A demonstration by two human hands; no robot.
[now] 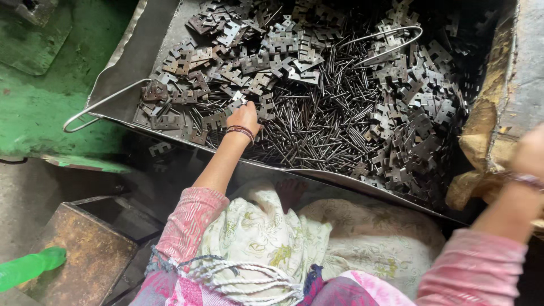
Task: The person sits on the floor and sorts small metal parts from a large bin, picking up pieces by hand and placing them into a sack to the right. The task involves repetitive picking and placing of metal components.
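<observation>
While left hand [245, 118] dips curled into pins [317, 122] beside brackets [226, 73], grip unclear; right hand [530, 153] blurred, unreadable. Risk: pricked fingers, cuts from sharp edges, tray [141, 51] spill.

Dim daylight, blurred right edge

We are in a metal workshop: at twelve o'clock a big sheet-metal tray [141, 51] holds heaps of stamped metal plates [408, 107] and thin steel pins [323, 113], by a green machine base [34, 107] at nine o'clock and a rusty box [85, 249] at seven.
</observation>
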